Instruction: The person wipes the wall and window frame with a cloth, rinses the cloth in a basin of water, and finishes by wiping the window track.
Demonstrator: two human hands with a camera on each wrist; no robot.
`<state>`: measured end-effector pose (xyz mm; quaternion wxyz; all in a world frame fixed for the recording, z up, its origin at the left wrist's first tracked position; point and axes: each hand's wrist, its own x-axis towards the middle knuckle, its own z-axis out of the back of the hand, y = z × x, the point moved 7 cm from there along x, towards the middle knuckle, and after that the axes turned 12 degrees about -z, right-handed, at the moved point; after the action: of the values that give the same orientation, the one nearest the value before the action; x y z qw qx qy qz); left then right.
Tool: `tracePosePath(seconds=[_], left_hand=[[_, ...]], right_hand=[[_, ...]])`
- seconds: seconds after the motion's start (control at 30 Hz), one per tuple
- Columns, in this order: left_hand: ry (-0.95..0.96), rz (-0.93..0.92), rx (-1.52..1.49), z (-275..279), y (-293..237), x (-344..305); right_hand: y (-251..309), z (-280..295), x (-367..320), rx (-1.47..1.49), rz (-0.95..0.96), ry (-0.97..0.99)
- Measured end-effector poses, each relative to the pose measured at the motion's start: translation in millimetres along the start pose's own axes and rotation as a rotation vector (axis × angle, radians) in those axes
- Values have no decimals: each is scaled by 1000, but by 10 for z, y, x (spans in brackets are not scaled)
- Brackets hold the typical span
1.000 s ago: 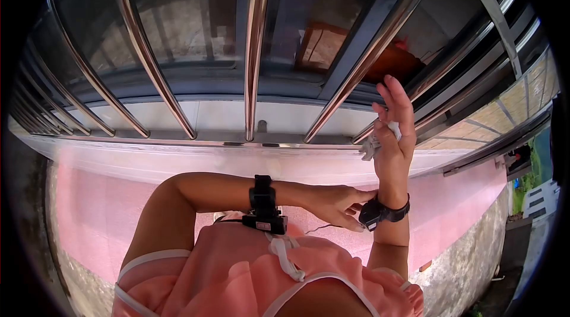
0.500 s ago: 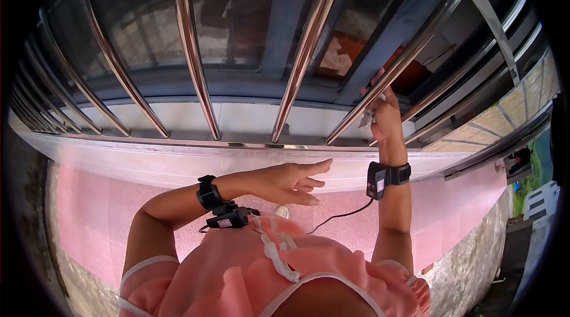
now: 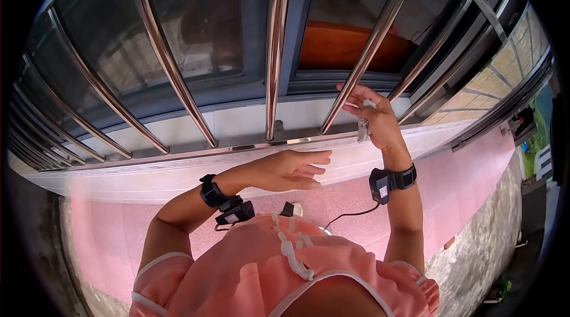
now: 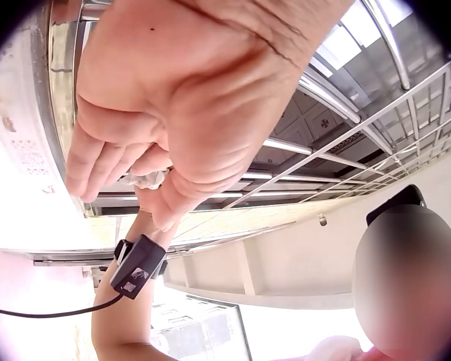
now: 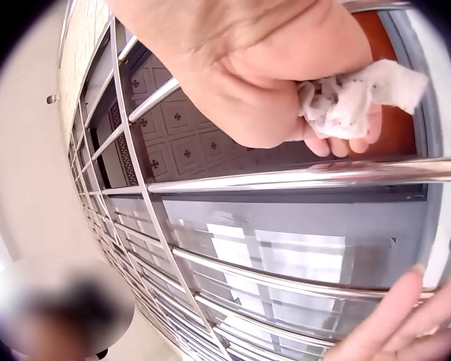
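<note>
My right hand holds a crumpled white tissue between thumb and palm, its fingers reaching past a steel bar towards the window's lower track. Dark specks mark the tissue in the right wrist view, where the right hand fills the top. My left hand hangs in front of the sill with fingers extended, holding nothing. In the left wrist view the left hand partly covers the tissue. The grey window frame stands behind the bars.
Steel bars run across the window above a white tiled sill. Orange-brown wood shows through the window opening. Below the ledge lies a pink floor. A black cable hangs from the right wrist camera.
Behind the bars, the window frame has shifted left and more wood shows. My right hand has drawn back slightly from the window. The left hand, earlier at the right wrist, has moved left.
</note>
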<state>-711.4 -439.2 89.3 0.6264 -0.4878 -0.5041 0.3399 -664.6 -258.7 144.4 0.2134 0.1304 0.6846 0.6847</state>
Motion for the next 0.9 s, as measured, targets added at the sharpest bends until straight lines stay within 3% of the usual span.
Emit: tracePosePath(seconds=[0.03,0.13,0.23,0.5,0.6,0.77,0.9], left_hand=[[16,6,29,29,-21,-78],[21,19,66,83,-116,-235],[5,31,26,80,-259,-367],[-83,-56,90,73,-579,-783],[-83,26,132,74,-561,-885],[-48,51,142,86,-554,-997],[-164,-12,148,267,-724,-1111]], right_hand=[[-6,-31,-88,-60,6,-9],[275,-297,-529,-204,264,-166],[359,-570,-779,-291,493,-173],[246,-1322,-594,-80,304,-19],[247,-1529,-693,-48,361,20],[65,-1469,-919,-39,302,14],[-12,-1258,-883,44,184,-52]])
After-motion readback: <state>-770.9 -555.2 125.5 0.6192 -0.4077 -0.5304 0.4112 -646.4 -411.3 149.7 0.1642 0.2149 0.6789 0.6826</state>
